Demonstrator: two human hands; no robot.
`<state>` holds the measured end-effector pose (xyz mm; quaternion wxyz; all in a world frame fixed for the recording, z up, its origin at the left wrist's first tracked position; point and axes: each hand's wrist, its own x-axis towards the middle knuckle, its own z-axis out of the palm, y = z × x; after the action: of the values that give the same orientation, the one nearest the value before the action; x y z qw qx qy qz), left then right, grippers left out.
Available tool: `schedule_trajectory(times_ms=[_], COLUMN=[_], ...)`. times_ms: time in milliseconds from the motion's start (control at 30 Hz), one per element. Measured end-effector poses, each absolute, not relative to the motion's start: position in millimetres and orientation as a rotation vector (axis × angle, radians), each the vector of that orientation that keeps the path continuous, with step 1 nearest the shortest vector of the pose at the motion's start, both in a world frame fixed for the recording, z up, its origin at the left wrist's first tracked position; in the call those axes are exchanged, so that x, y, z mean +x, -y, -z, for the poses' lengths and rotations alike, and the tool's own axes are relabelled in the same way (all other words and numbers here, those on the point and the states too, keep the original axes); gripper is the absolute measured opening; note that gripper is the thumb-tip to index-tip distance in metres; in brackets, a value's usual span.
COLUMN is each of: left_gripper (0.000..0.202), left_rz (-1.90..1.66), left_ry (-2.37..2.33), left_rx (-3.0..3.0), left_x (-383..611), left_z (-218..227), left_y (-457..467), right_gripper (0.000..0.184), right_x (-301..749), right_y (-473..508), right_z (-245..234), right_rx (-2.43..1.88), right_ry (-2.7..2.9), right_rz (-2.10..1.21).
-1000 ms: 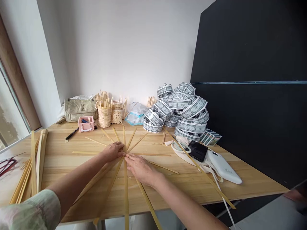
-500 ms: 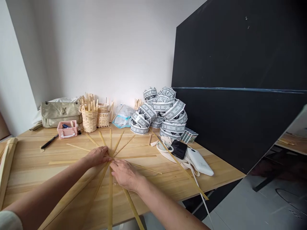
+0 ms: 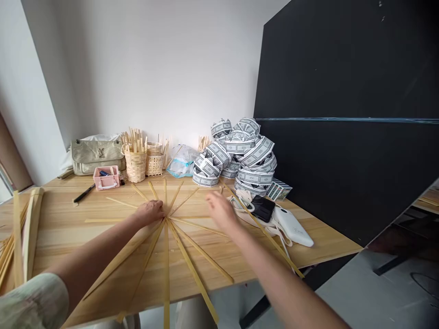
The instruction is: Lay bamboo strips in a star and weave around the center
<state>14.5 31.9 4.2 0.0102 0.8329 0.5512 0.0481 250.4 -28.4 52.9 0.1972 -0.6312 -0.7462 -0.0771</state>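
Observation:
Flat bamboo strips point(image 3: 166, 269) lie crossed on the wooden table, fanning out like spokes from one middle point. My left hand point(image 3: 150, 212) rests at the left of that crossing, its fingers bent and pressed down on the strips; the fingertips are partly hidden. To the right, my right hand point(image 3: 222, 211) is raised away from the crossing, above the right-hand strips. Its fingers are blurred, and I see nothing clearly held in them. Just beyond it, a separate long bamboo strip point(image 3: 283, 252) runs slanting to the table's front edge.
Woven baskets point(image 3: 136, 167), a pink box point(image 3: 106, 179) and a beige bag point(image 3: 98, 160) stand along the back. Patterned paper rings point(image 3: 252, 176) are piled right of them. A phone point(image 3: 262, 208) and white power bank point(image 3: 293, 227) lie nearby. A black board point(image 3: 343, 173) borders the right side.
My right hand has left the crossing and moved right, toward the separate strip. My left hand stays at the crossing. The whole view has shifted slightly.

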Motion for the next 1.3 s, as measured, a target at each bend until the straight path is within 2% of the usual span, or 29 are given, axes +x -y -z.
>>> schedule_trajectory(times_ms=[100, 233, 433, 633, 833, 933, 1067, 1300], left_gripper=[0.022, 0.023, 0.023, 0.028, 0.028, 0.028, 0.029, 0.029], left_rz=[-0.157, -0.187, -0.247, -0.319, -0.287, -0.243, -0.178, -0.047], left_ry=[-1.728, -1.691, -1.614, -1.539, -1.570, -1.581, -1.548, -1.425], left_rx=[2.590, 2.595, 2.619, 2.657, 2.663, 2.656, 2.675, 2.740], left_x=[14.4, 13.5, 13.3, 11.2, -2.5, -11.2, -16.3, -22.7], left_z=[-4.7, -5.3, -7.3, -18.0, -29.3, -32.0, -34.7, -44.4], left_y=[-34.5, -37.8, -38.8, -35.3, -35.1, -36.9, -30.6, 21.5], right_gripper=[0.021, 0.022, 0.033, 0.035, 0.024, 0.023, 0.027, 0.030], right_x=[304.5, 356.2, 377.5, 381.8, 372.8, 347.8, 297.8, 247.9], right_y=[23.7, 30.2, 36.1, 27.5, 30.8, 33.1, 34.0, 25.0], right_z=[-67.7, -70.4, -57.5, -42.7, -56.0, -66.3, -65.1, -40.6], right_rx=[-2.234, -2.471, -2.665, -2.577, -2.448, -2.162, -1.882, -1.647], right_ry=[1.899, 1.761, 1.681, 1.665, 1.651, 1.905, 2.253, 2.532], right_rz=[0.303, 0.270, 0.073, 0.037, 0.167, 0.215, 0.080, -0.055])
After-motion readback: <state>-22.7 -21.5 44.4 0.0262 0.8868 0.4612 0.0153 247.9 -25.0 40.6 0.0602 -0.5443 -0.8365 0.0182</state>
